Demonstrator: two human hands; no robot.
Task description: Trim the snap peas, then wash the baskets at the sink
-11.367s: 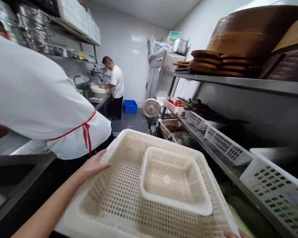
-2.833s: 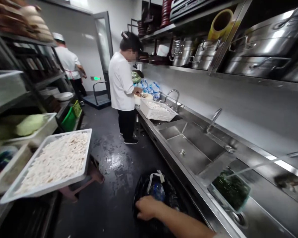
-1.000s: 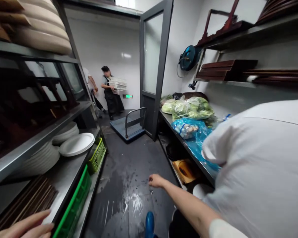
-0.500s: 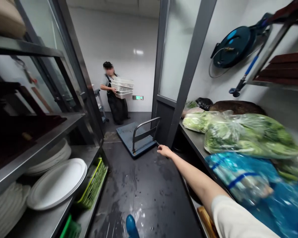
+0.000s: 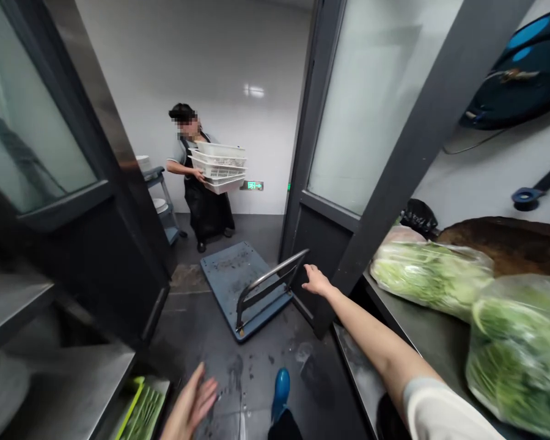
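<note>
Straight ahead of you, in the middle of the scene, a flat blue platform cart [image 5: 236,263] stands on the dark, wet-looking floor [image 5: 211,342]. Its metal push handle [image 5: 272,273] rises from the near edge, slanting up toward the right. Your right hand [image 5: 316,281] reaches in from the right, arm outstretched, fingers loose and unclenched around nothing. The fingertips point left, just beside the right end of the handle — whether they touch it you cannot tell from this angle. The cart's deck spreads left of that hand and beyond it.

Your left hand [image 5: 192,400] is low at the near edge, left of centre, palm turned inward and fingers spread, released, over the floor. The cart lies farther off from it, ahead and to the right. A yellow-green basket [image 5: 142,409] sits near this hand, on its left. Between your hands, a blue boot [image 5: 281,388] shows on the floor.

Just right of the cart is a grey-framed door [image 5: 325,244] with a frosted pane. Beyond the cart, far and slightly left, a co-worker [image 5: 206,214] in a dark apron carries stacked white baskets [image 5: 220,171]. On the right, a metal counter [image 5: 433,321] bears clear bags of leafy greens [image 5: 426,275].
</note>
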